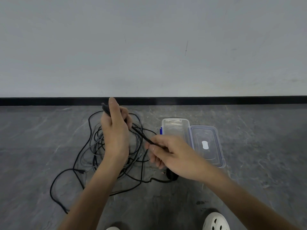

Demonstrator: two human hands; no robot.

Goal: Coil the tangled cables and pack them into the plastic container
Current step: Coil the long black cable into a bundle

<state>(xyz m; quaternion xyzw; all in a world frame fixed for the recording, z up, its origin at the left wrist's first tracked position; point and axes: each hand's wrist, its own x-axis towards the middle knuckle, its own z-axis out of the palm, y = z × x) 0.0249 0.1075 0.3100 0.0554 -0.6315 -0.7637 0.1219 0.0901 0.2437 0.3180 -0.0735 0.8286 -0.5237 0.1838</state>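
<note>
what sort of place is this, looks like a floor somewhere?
Likely a bare indoor room, with the work done at floor level: a grey stone-look floor, a plain pale wall with a black skirting strip, and the tangled cables and plastic container lying straight on the floor.

Head camera looks forward and down, close above the floor (pixel 249 146).
</note>
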